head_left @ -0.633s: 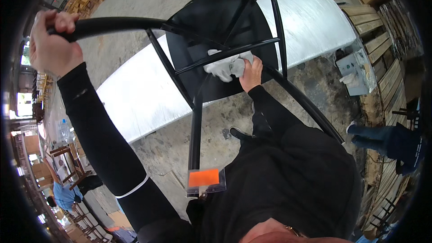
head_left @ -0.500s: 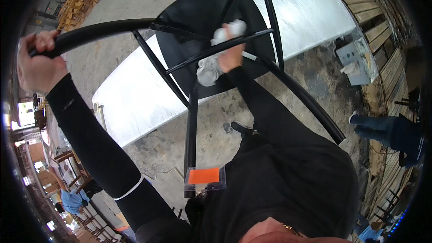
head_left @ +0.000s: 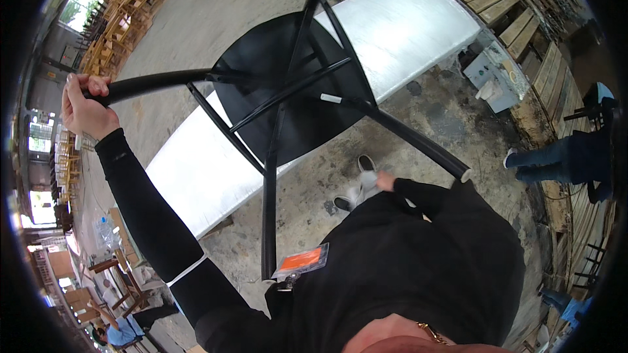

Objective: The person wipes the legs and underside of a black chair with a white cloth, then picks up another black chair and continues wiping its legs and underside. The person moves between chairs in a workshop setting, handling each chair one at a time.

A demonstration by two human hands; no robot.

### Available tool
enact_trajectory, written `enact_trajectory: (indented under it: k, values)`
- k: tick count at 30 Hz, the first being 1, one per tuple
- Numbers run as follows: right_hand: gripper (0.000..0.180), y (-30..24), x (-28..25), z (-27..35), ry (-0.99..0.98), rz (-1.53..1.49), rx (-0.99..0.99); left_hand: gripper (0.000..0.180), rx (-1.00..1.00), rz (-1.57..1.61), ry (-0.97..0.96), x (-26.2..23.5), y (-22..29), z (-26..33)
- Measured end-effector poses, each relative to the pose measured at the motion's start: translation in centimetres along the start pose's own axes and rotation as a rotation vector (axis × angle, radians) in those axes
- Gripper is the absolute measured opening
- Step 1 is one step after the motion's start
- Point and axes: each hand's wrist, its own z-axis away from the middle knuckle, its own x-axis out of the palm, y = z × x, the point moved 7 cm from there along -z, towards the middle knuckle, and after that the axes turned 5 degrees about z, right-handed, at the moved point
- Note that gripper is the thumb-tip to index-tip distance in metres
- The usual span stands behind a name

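Observation:
A black stool or chair (head_left: 307, 134) lies upside down, its legs and crossbars pointing up toward me. Its round seat rests on a long white padded surface (head_left: 418, 33) with a shiny cover. My left hand (head_left: 90, 108) is wrapped around the end of one black leg at the far left. Close to my body, away from the stool, my right hand (head_left: 386, 182) holds a crumpled white cloth (head_left: 361, 191); both are slightly blurred. A small white label (head_left: 331, 98) shows on the stool's underside.
Stacked wooden planks (head_left: 556, 91) line the right side, beside a grey metal box (head_left: 494, 82). A person in dark clothes (head_left: 556, 157) stands there. Wooden chair frames (head_left: 124, 19) are piled at the far left. Another person in a blue shirt (head_left: 124, 332) is at the lower left.
My right hand has drawn the white cloth from the stool's underside back toward my body. My left hand still grips the leg, and the stool has turned slightly.

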Motion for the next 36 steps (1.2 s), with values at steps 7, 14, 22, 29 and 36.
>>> enact_trajectory:
  k: [7,14,22,29,36]
  values:
    - [0.039,15.4,-13.9,13.6,0.761,-1.004,0.587,0.024,0.025,0.058,-0.011,0.9,0.5,0.6]
    - [0.038,14.8,-29.7,17.1,0.968,-1.171,0.045,0.019,-0.008,0.028,0.073,-0.1,-0.2,0.5]
    - [0.071,5.1,-23.4,11.8,0.145,-1.158,0.064,0.009,0.003,-0.117,0.26,-1.4,-0.5,2.0]
    - [0.027,3.5,-19.5,10.5,-0.126,-1.671,0.314,0.009,-0.126,-0.128,0.325,0.9,-1.1,4.3]
    - [0.019,3.4,-18.9,6.0,-0.046,-2.005,0.144,0.016,0.341,-0.032,0.052,5.8,2.0,5.1]
